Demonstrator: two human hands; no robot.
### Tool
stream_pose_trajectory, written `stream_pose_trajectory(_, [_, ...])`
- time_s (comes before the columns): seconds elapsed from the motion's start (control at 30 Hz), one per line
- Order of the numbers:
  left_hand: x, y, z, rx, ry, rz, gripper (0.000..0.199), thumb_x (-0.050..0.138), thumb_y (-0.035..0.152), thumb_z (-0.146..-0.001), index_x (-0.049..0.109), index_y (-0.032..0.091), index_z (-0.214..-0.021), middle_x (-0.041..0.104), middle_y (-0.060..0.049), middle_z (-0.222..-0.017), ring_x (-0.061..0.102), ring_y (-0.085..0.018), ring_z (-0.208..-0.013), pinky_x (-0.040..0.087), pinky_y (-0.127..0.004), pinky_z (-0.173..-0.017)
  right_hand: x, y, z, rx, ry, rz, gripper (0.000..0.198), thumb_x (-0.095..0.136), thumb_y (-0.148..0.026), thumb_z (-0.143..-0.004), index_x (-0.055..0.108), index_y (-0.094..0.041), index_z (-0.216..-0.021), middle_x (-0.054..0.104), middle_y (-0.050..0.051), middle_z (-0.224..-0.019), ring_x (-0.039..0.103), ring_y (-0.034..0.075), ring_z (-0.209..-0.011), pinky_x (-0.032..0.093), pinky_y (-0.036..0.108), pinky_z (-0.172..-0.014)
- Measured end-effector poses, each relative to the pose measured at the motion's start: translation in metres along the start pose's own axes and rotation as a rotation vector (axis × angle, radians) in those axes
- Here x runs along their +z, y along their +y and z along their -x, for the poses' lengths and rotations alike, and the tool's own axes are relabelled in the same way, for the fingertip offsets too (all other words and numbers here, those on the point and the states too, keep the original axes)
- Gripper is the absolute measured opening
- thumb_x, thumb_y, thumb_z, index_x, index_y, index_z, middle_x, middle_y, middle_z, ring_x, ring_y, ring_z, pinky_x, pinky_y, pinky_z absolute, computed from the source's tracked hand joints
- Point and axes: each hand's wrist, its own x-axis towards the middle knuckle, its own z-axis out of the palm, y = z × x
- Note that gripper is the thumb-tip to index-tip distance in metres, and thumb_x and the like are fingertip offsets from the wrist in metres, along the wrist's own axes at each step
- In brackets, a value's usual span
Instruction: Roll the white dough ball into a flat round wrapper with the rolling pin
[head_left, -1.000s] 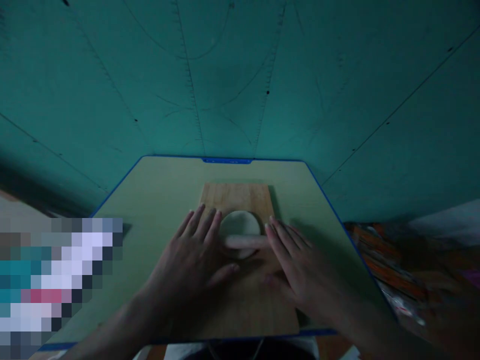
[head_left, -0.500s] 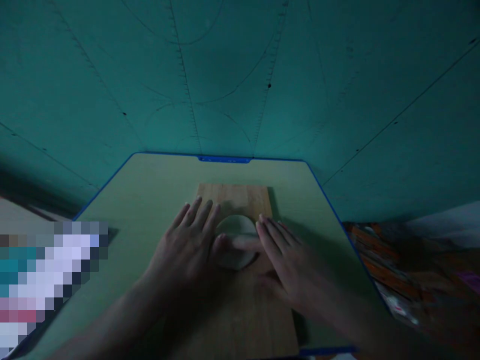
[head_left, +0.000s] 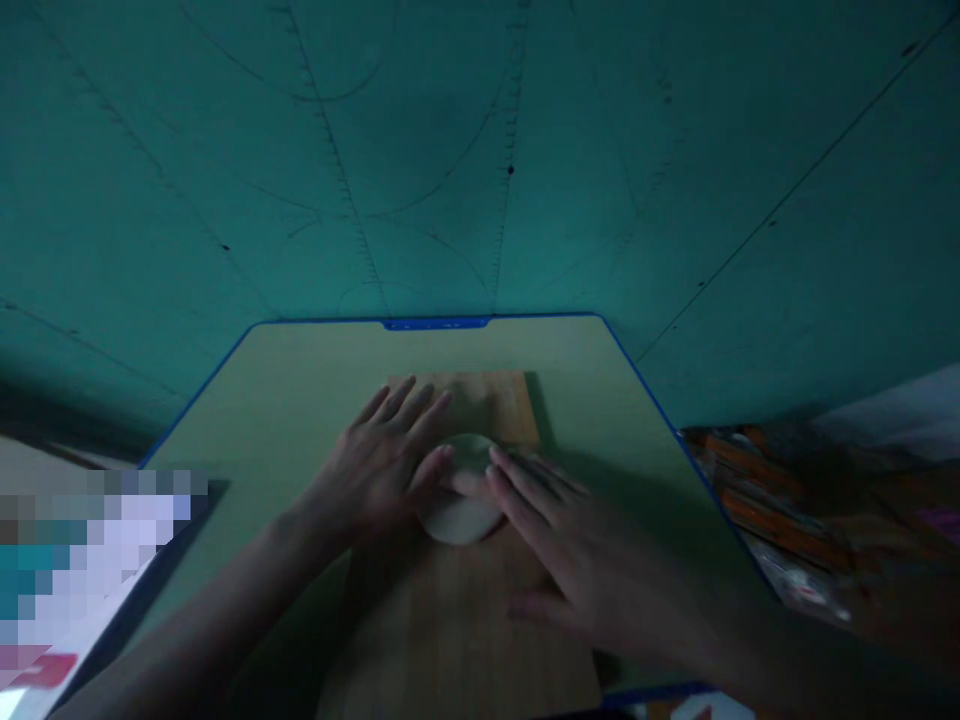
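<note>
Two palms down, fingers extended, not curled round anything: left hand [head_left: 379, 462] and right hand [head_left: 566, 540], covering opposite ends of roller [head_left: 468, 485]; contact hidden. Roller lies across pale disc [head_left: 457, 520] on board [head_left: 465, 630], on surface [head_left: 315, 355]. Beyond: green wall [head_left: 435, 150], drawn arcs, tick marks. Right: clutter [head_left: 780, 510], dim, unidentifiable. Left: item [head_left: 112, 560] cut off, mostly pixelated, unreadable.
</note>
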Motion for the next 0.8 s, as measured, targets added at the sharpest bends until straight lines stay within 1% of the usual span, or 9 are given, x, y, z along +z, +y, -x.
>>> stream_pose_trajectory(0.13, [0.003,-0.001,-0.023,-0.023,-0.022,-0.036,0.061,0.028,0.044,-0.103,0.05,0.005,-0.144,0.052,-0.023,-0.148,0.044,-0.037,-0.142,0.036,-0.055,-0.115,0.0,0.014,-0.01,0.095,0.003,0.049,0.075,0.053,-0.047,-0.099,0.023,-0.015,-0.16,0.03,0.017,-0.162,0.03,0.035,-0.149,0.03,0.056,-0.121])
stream_pose_trajectory(0.2, [0.004,-0.002,-0.033,-0.008,-0.039,-0.038,0.059,0.029,0.042,-0.103,0.051,0.005,-0.144,0.052,-0.022,-0.148,0.044,-0.036,-0.142,0.036,-0.054,-0.115,-0.003,0.011,-0.011,0.086,-0.035,0.004,0.077,0.057,-0.045,-0.098,0.022,-0.02,-0.161,0.029,0.015,-0.162,0.032,0.033,-0.148,0.034,0.051,-0.12])
stream_pose_trajectory(0.27, [0.005,-0.004,-0.036,0.034,-0.053,-0.022,0.057,0.029,0.041,-0.103,0.051,0.007,-0.144,0.053,-0.02,-0.148,0.044,-0.035,-0.142,0.036,-0.053,-0.115,-0.005,0.003,-0.007,0.027,-0.073,-0.061,0.086,0.063,-0.044,-0.094,0.017,-0.016,-0.162,0.026,0.015,-0.163,0.031,0.029,-0.149,0.037,0.043,-0.119])
stream_pose_trajectory(0.33, [0.005,-0.004,-0.035,0.068,-0.058,-0.001,0.057,0.029,0.041,-0.103,0.052,0.009,-0.144,0.055,-0.018,-0.147,0.044,-0.034,-0.142,0.037,-0.054,-0.115,-0.006,-0.001,-0.004,-0.001,-0.065,-0.083,0.088,0.064,-0.039,-0.094,0.014,-0.012,-0.162,0.025,0.016,-0.164,0.027,0.028,-0.151,0.035,0.042,-0.121])
stream_pose_trajectory(0.4, [0.005,-0.003,-0.033,0.063,-0.052,0.011,0.057,0.029,0.041,-0.103,0.052,0.009,-0.144,0.056,-0.018,-0.145,0.046,-0.033,-0.141,0.039,-0.053,-0.114,-0.005,0.001,-0.004,0.025,-0.055,-0.071,0.078,0.058,-0.031,-0.097,0.018,-0.014,-0.161,0.028,0.015,-0.163,0.024,0.028,-0.151,0.03,0.048,-0.123])
stream_pose_trajectory(0.5, [0.003,0.001,-0.029,0.052,-0.04,0.034,0.058,0.027,0.041,-0.103,0.052,0.005,-0.143,0.057,-0.021,-0.144,0.049,-0.035,-0.138,0.042,-0.054,-0.111,0.0,0.003,-0.005,0.087,-0.061,-0.054,0.07,0.053,-0.025,-0.098,0.022,-0.018,-0.161,0.033,0.015,-0.161,0.028,0.03,-0.15,0.029,0.054,-0.122])
stream_pose_trajectory(0.6, [0.002,0.0,-0.022,0.082,-0.035,0.075,0.059,0.024,0.04,-0.104,0.053,0.006,-0.142,0.056,-0.019,-0.145,0.046,-0.035,-0.14,0.04,-0.056,-0.113,0.007,-0.012,-0.002,0.008,-0.044,-0.071,0.077,0.056,-0.03,-0.097,0.018,-0.01,-0.161,0.025,0.016,-0.164,0.024,0.029,-0.151,0.031,0.045,-0.123])
stream_pose_trajectory(0.67, [0.002,-0.005,-0.017,0.092,-0.036,0.097,0.06,0.022,0.04,-0.104,0.053,0.004,-0.141,0.055,-0.019,-0.146,0.044,-0.034,-0.142,0.039,-0.056,-0.115,0.01,-0.019,0.001,-0.061,-0.014,-0.048,0.074,0.053,-0.028,-0.098,0.018,-0.008,-0.16,0.02,0.014,-0.165,0.019,0.029,-0.153,0.028,0.044,-0.125])
stream_pose_trajectory(0.8, [0.003,-0.016,-0.009,0.057,-0.022,0.103,0.061,0.021,0.039,-0.104,0.06,0.003,-0.134,0.062,-0.019,-0.138,0.051,-0.032,-0.137,0.04,-0.054,-0.115,0.008,-0.006,0.003,0.008,-0.004,-0.039,0.072,0.044,-0.01,-0.097,0.013,-0.011,-0.161,0.032,0.016,-0.161,0.031,0.027,-0.149,0.033,0.047,-0.123])
